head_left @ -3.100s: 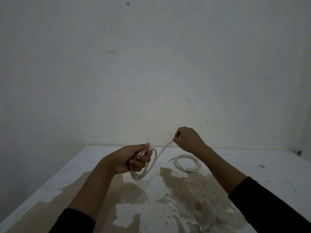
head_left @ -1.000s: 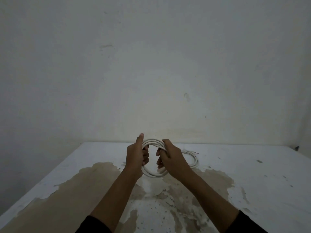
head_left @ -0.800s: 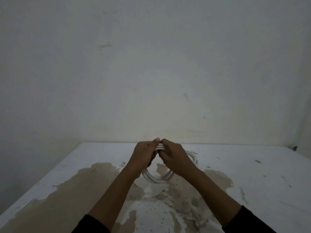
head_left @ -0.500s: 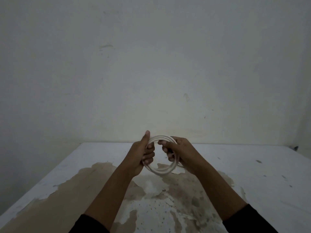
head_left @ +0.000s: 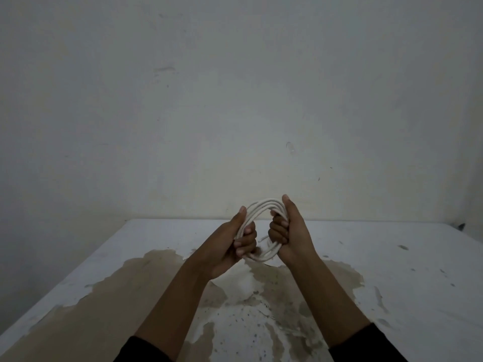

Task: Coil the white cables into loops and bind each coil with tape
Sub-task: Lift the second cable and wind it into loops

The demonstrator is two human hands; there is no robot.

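Observation:
A white cable coil of several loops is held upright above the table between both hands. My left hand grips the coil's left side, thumb pointing up. My right hand grips its right side, thumb also up. The loops arch over the top between the thumbs and curve under the fingers at the bottom. The second coil that lay on the table behind is hidden by my hands. No tape is visible.
The white table has worn paint and a large brown patch in its middle and left. A bare wall rises right behind its far edge. A small dark object sits at the far right corner.
The loose cable end has been gathered into the coil. Both hands now hold the coil's opposite sides, raised slightly and spread into an upright oval; the coil on the table is now covered.

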